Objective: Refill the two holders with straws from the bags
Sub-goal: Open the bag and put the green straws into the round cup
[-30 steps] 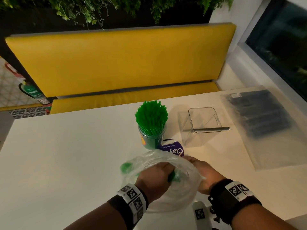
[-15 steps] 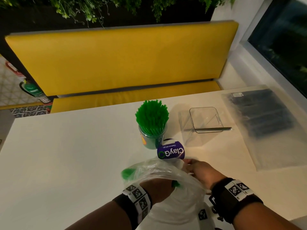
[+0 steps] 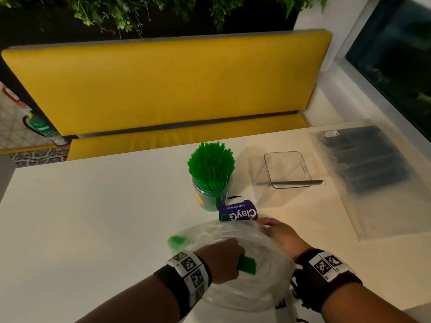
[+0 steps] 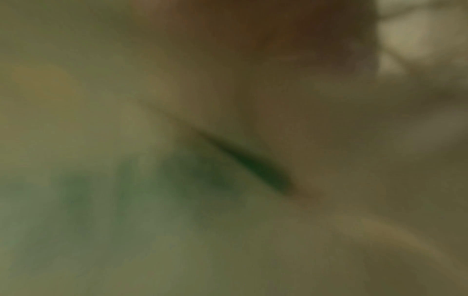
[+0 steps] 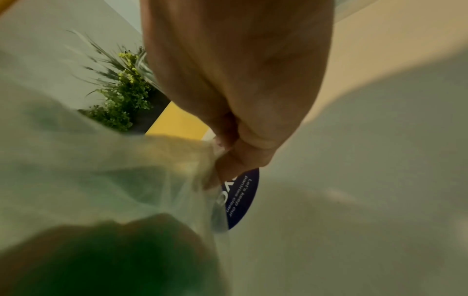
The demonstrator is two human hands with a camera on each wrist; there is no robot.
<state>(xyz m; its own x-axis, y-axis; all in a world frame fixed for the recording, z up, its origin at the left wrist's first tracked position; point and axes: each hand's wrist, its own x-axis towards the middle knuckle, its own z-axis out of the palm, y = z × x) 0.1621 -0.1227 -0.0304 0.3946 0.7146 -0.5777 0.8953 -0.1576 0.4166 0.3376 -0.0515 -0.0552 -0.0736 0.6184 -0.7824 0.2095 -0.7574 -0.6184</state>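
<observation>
A clear plastic bag lies at the table's near edge. My left hand is inside it, gripping a bundle of green straws; their far ends show through the film. My right hand pinches the bag's rim at its far right side. A round holder behind is packed with green straws. The square clear holder to its right has one dark straw across it. A flat bag of dark straws lies at the far right. The left wrist view is only blur.
A purple round sticker lies on the white table between the green holder and the bag. A yellow bench runs behind the table, with plants above. A window is at the right. A white device lies at the near edge.
My left hand has drawn back toward me inside the bag with the green straws. The right hand keeps its pinch on the rim.
</observation>
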